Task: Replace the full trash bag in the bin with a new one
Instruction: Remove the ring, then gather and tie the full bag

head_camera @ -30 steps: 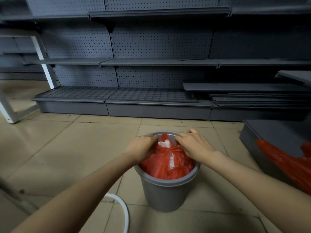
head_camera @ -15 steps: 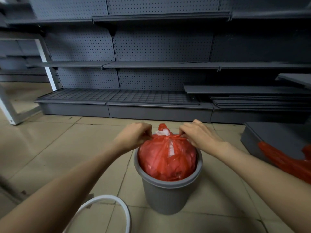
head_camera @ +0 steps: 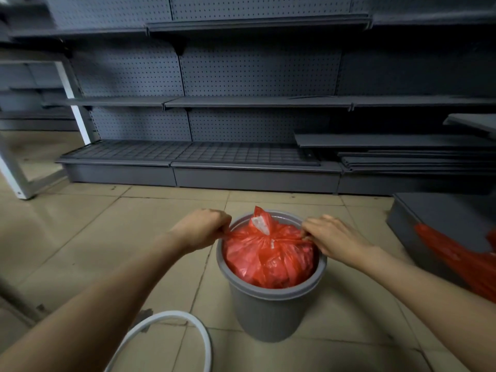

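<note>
A grey round bin [head_camera: 271,312] stands on the tiled floor in front of me. A full red trash bag [head_camera: 268,259] fills it to the rim, its top gathered into a knot with a red tip and a bit of white plastic sticking up. My left hand [head_camera: 204,229] grips one twisted strand of the bag at the bin's left rim. At the right rim my right hand [head_camera: 332,237] grips the other strand. Both strands are stretched taut sideways across the bag's top.
A white ring [head_camera: 171,334] lies on the floor to the bin's left front. More red plastic [head_camera: 461,261] lies on a grey platform [head_camera: 440,218] at the right. Grey pegboard shelving [head_camera: 241,103] lines the wall behind. A white metal frame [head_camera: 72,95] stands at the left.
My hands rose from inside the bin with the bag's strands and moved apart, drawing the top of the bag tight into a knot. The bag now bulges higher in the bin.
</note>
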### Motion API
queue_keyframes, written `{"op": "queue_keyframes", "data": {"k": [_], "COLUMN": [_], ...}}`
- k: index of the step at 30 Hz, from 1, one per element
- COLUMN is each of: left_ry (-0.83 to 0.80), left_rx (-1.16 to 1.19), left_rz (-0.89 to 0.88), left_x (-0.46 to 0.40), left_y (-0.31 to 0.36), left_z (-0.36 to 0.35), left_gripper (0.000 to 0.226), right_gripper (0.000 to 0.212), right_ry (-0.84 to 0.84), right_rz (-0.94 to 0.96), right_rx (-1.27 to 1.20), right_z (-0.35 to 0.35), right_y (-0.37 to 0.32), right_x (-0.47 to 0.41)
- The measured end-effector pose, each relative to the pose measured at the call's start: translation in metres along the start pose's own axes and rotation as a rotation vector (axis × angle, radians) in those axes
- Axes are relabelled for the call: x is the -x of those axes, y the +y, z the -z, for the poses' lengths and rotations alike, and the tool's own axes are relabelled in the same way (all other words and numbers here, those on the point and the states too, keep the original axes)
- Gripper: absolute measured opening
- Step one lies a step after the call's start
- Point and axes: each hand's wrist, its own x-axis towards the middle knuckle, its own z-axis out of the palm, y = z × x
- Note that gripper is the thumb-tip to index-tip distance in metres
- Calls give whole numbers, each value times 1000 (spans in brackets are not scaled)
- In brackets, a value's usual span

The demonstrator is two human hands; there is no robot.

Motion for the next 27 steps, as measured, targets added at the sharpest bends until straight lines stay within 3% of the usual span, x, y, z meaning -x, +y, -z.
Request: {"op": "queue_keyframes", "data": {"k": [9,13,16,20,22,27], "left_ry": [238,145,17,-93,-98,25], "left_rx": [-103,-71,-64,-83,-105,-53], "left_rz": [-114,-47,-53,-44,-21,22], "left_x": [4,3,3,-6,-11,-12], "left_y": [7,16,27,36,40,31], "left_z": [6,-5,-19,-34,-39,-29], "left_gripper": [13,14,34,37,29,21], "right_gripper": [14,13,12,32,34,10], "right_ry": [128,120,93,-109,-173,-78], "right_rz": [41,-3,27,-7,3,-2], "right_rx": [182,217,239,194,191,83], "right_z": [7,-1,-12,-22,-23,-10], "right_y": [0,1,-2,-6,-9,0], "right_x": [-11,-9,-3,0,-1,-6]}}
